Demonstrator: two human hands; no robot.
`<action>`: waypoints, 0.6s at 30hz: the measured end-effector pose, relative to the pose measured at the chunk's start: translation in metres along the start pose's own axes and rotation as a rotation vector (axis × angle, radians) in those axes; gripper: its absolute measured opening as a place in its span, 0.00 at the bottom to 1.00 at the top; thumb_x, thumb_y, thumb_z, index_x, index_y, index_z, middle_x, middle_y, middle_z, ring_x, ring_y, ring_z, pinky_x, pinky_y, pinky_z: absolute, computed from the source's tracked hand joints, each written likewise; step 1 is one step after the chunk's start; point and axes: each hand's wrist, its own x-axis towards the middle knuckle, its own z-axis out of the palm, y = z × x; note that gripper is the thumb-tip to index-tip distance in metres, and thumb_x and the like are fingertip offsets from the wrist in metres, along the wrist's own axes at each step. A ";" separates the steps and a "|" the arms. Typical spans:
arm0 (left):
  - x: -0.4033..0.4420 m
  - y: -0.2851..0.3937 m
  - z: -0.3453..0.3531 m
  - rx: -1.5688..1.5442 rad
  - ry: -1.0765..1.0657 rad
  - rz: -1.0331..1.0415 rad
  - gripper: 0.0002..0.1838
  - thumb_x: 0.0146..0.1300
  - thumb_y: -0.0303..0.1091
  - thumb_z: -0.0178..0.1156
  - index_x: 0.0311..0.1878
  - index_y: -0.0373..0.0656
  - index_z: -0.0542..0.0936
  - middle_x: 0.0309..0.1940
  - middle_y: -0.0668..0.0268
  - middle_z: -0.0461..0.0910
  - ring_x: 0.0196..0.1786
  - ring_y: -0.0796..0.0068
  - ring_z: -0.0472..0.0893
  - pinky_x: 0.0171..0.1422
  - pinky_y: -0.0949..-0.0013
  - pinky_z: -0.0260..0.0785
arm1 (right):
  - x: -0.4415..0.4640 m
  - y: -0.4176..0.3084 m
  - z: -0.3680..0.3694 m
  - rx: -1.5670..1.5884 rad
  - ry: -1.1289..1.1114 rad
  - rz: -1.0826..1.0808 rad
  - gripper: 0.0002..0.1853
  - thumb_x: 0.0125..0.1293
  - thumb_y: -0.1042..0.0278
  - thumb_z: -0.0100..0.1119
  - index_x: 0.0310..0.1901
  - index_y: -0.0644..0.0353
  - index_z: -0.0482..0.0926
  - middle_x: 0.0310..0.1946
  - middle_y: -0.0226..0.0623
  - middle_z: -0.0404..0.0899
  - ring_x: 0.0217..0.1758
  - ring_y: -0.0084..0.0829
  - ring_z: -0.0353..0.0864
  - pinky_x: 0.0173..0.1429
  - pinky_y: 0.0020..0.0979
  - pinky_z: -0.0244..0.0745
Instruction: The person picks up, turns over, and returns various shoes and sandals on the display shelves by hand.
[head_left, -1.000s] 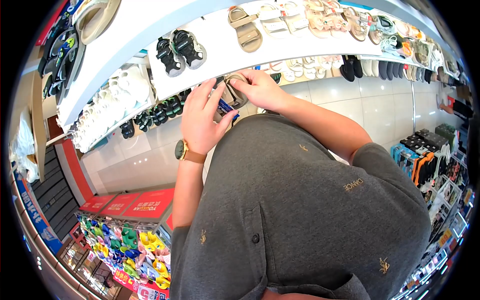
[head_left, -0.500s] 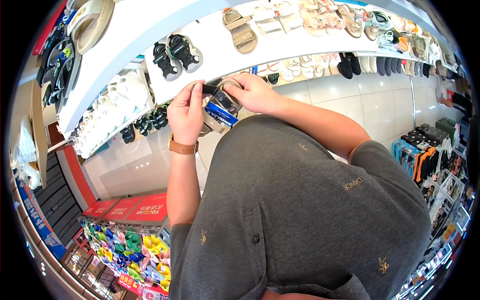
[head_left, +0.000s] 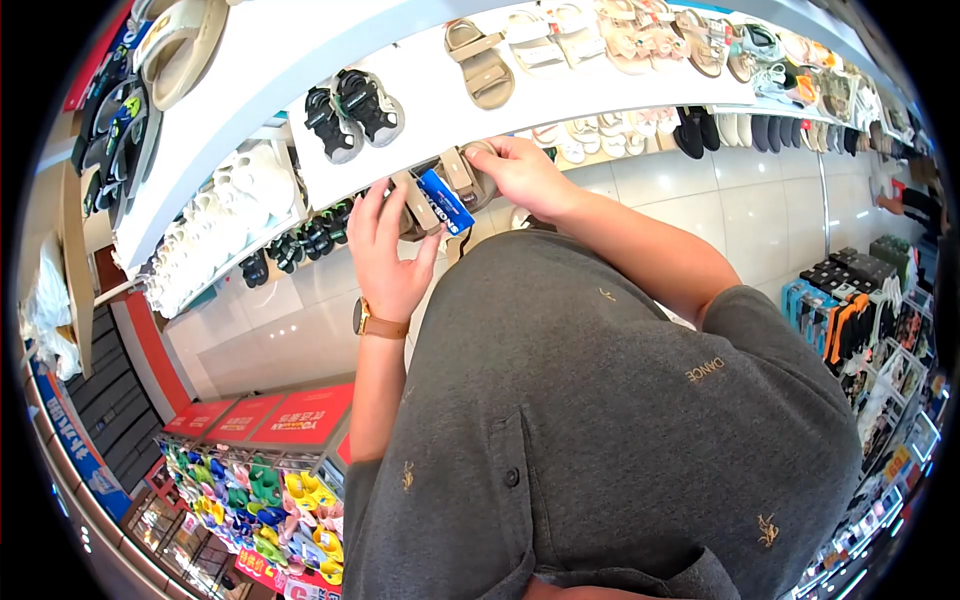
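The left hand (head_left: 388,262) gripped the sandals (head_left: 461,175) at nine o'clock, thumb spread, and the right hand (head_left: 530,180) pinched them at three, likely to steady them, tag (head_left: 447,203) uppermost.

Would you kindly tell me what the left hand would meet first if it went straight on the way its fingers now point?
The left hand would probably meet the front edge of the white shelf first, though depth is unclear and it might pass above or below.

The right hand (head_left: 533,180) partly hides a taupe sandal (head_left: 461,176), the blue tag (head_left: 445,203) bearing illegible small print
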 end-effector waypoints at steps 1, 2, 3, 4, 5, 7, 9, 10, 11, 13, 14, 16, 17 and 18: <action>-0.003 -0.003 -0.001 0.018 -0.026 0.007 0.31 0.54 0.33 0.74 0.65 0.48 0.80 0.68 0.56 0.74 0.70 0.51 0.72 0.77 0.51 0.58 | 0.000 -0.001 0.000 0.002 -0.003 0.004 0.18 0.78 0.61 0.56 0.56 0.67 0.83 0.44 0.32 0.86 0.44 0.20 0.80 0.52 0.26 0.75; -0.006 -0.004 -0.001 0.032 -0.019 0.016 0.25 0.55 0.27 0.70 0.59 0.48 0.84 0.65 0.57 0.77 0.67 0.53 0.74 0.74 0.54 0.63 | 0.000 0.000 0.000 -0.013 -0.008 0.002 0.18 0.78 0.61 0.56 0.56 0.67 0.83 0.44 0.32 0.86 0.44 0.20 0.80 0.52 0.26 0.75; -0.007 -0.005 0.001 0.020 -0.002 0.011 0.23 0.56 0.26 0.69 0.57 0.48 0.85 0.65 0.57 0.78 0.66 0.53 0.75 0.73 0.54 0.64 | 0.001 0.001 0.000 -0.028 -0.013 -0.001 0.18 0.78 0.60 0.56 0.55 0.67 0.83 0.44 0.31 0.86 0.44 0.20 0.80 0.52 0.26 0.75; -0.009 -0.008 0.003 0.009 0.016 0.007 0.21 0.56 0.25 0.68 0.55 0.48 0.86 0.64 0.57 0.78 0.66 0.53 0.76 0.72 0.55 0.65 | 0.002 0.002 0.000 -0.043 -0.018 -0.003 0.18 0.78 0.60 0.56 0.55 0.67 0.83 0.44 0.31 0.86 0.44 0.20 0.80 0.51 0.26 0.75; -0.009 -0.011 0.004 -0.002 0.034 0.003 0.20 0.57 0.23 0.67 0.54 0.48 0.87 0.63 0.57 0.79 0.65 0.53 0.76 0.71 0.56 0.66 | 0.001 0.001 0.002 -0.047 -0.021 0.010 0.17 0.78 0.60 0.55 0.55 0.67 0.83 0.44 0.32 0.86 0.44 0.20 0.81 0.51 0.26 0.75; -0.004 -0.005 0.003 -0.136 0.125 -0.093 0.13 0.64 0.22 0.64 0.51 0.41 0.87 0.57 0.58 0.84 0.58 0.62 0.82 0.63 0.63 0.72 | -0.001 -0.002 0.004 -0.055 -0.025 0.038 0.17 0.78 0.60 0.55 0.55 0.66 0.83 0.45 0.32 0.86 0.43 0.20 0.81 0.51 0.26 0.75; -0.006 -0.002 0.003 -0.429 0.188 -0.341 0.10 0.68 0.24 0.62 0.51 0.38 0.86 0.55 0.56 0.85 0.59 0.61 0.82 0.66 0.62 0.71 | 0.001 -0.001 0.006 0.037 -0.042 0.085 0.17 0.78 0.60 0.54 0.55 0.66 0.83 0.45 0.33 0.86 0.44 0.21 0.82 0.50 0.26 0.76; -0.008 -0.006 0.005 -0.450 0.229 -0.333 0.10 0.74 0.25 0.58 0.51 0.32 0.85 0.52 0.57 0.87 0.55 0.69 0.84 0.62 0.69 0.73 | 0.002 0.000 0.007 0.085 -0.050 0.108 0.17 0.79 0.60 0.54 0.54 0.66 0.83 0.45 0.33 0.86 0.44 0.21 0.82 0.50 0.26 0.76; -0.008 -0.005 0.005 -0.554 0.250 -0.385 0.10 0.75 0.25 0.58 0.52 0.32 0.84 0.52 0.58 0.86 0.55 0.71 0.84 0.61 0.70 0.73 | 0.005 0.002 0.007 0.065 -0.049 0.087 0.17 0.79 0.60 0.54 0.55 0.66 0.83 0.44 0.33 0.86 0.44 0.21 0.82 0.50 0.27 0.77; -0.004 -0.005 0.003 -0.699 0.281 -0.433 0.11 0.76 0.24 0.56 0.54 0.30 0.84 0.52 0.58 0.86 0.54 0.76 0.83 0.61 0.72 0.72 | 0.010 0.004 0.007 0.026 -0.044 0.043 0.17 0.79 0.60 0.53 0.55 0.67 0.82 0.44 0.33 0.86 0.44 0.22 0.83 0.49 0.28 0.78; -0.001 -0.005 0.001 -0.740 0.293 -0.430 0.11 0.77 0.24 0.55 0.55 0.29 0.83 0.52 0.59 0.86 0.54 0.78 0.82 0.61 0.74 0.72 | 0.010 0.004 0.006 0.027 -0.032 0.052 0.17 0.79 0.60 0.53 0.55 0.67 0.82 0.44 0.33 0.86 0.44 0.22 0.83 0.48 0.29 0.78; 0.000 -0.006 0.003 -0.783 0.311 -0.430 0.12 0.77 0.24 0.56 0.55 0.29 0.83 0.52 0.59 0.86 0.54 0.78 0.82 0.61 0.74 0.72 | 0.007 -0.001 0.007 0.028 -0.010 0.068 0.18 0.79 0.60 0.53 0.55 0.67 0.82 0.43 0.33 0.86 0.44 0.23 0.83 0.47 0.30 0.78; 0.001 -0.006 0.004 -0.804 0.320 -0.430 0.12 0.77 0.24 0.56 0.55 0.28 0.83 0.52 0.59 0.86 0.54 0.78 0.82 0.60 0.74 0.72 | 0.007 0.000 0.006 0.038 -0.015 0.064 0.18 0.79 0.60 0.53 0.55 0.67 0.82 0.44 0.33 0.86 0.44 0.23 0.83 0.47 0.30 0.78; 0.000 -0.007 0.006 -0.713 0.297 -0.405 0.11 0.74 0.23 0.58 0.55 0.33 0.84 0.52 0.58 0.87 0.55 0.73 0.84 0.61 0.70 0.74 | 0.006 0.002 0.005 0.049 -0.019 0.060 0.18 0.79 0.60 0.54 0.55 0.66 0.82 0.44 0.33 0.86 0.43 0.23 0.83 0.47 0.30 0.78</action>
